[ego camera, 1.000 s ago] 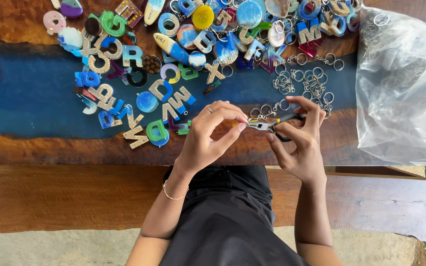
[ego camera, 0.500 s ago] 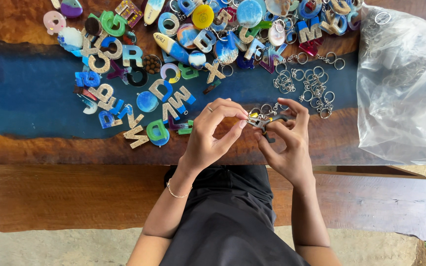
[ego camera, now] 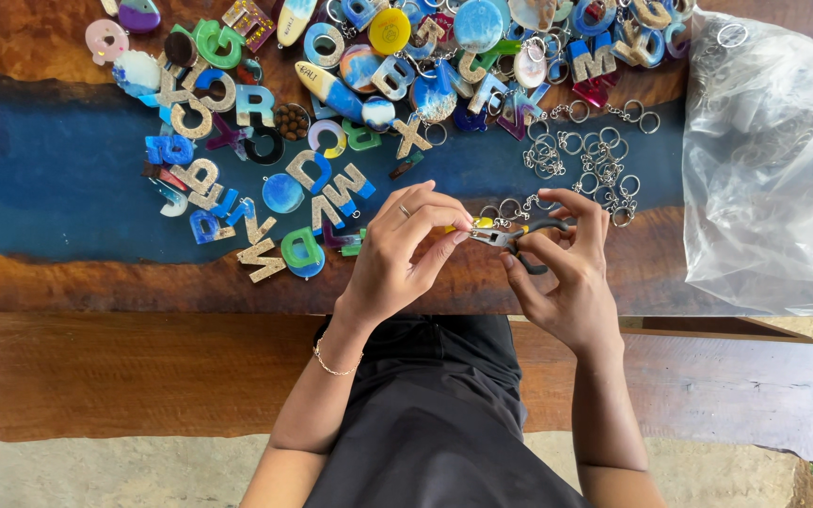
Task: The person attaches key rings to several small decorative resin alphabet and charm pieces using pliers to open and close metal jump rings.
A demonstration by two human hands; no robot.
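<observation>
two hands meeting, right hand (ego camera: pixel 562 273) clamped on pliers (ego camera: pixel 510 235), left hand (ego camera: pixel 406 254) pinching a yellow charm (ego camera: pixel 478 224)

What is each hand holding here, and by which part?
The right hand grips small pliers by their dark handles. The left hand pinches a small yellow piece at the plier tips; the exact hold is hidden.

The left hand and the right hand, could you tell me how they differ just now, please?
The left hand pinches a small yellow piece with its fingertips; the right hand grips the black-handled pliers. The left wrist wears a thin bracelet; the right wrist is bare. Both hover together over the wooden table's near edge.
</observation>
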